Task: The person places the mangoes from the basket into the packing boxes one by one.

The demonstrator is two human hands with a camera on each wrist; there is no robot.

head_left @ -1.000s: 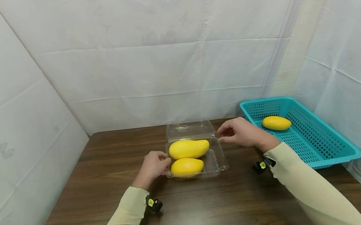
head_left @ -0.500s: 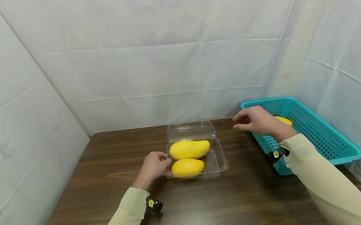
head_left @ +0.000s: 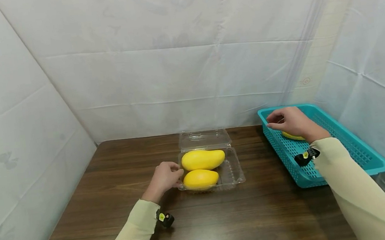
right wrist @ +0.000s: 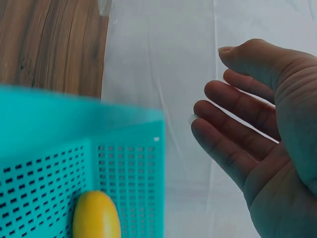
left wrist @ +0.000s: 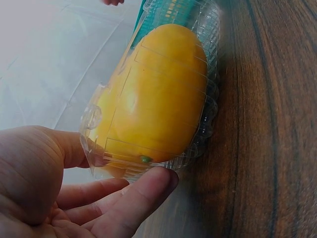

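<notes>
A clear plastic clamshell container (head_left: pixel 233 166) stands with its lid (head_left: pixel 204 139) folded back. Two yellow mangoes lie in its left part, a rear mango (head_left: pixel 201 159) and a front mango (head_left: pixel 201 179). My left hand (head_left: pixel 163 177) pinches the container's left side; in the left wrist view the thumb is over the plastic wall and the fingers (left wrist: pixel 153 191) are outside, under a mango's stem end. My right hand (head_left: pixel 293 122) hovers over the teal basket (head_left: pixel 285 169), fingers loosely bent and holding nothing. Below it a third mango (right wrist: pixel 96 215) lies in the basket, partly hidden in the head view.
The dark wooden table (head_left: pixel 224 222) carries the container at its middle and the basket at the right. White sheeting (head_left: pixel 159 72) hangs behind the table and along both sides. The basket's raised walls surround the mango inside.
My right hand has moved right, from beside the container to above the basket, now covering part of the mango there. My left hand and the container have stayed in place.
</notes>
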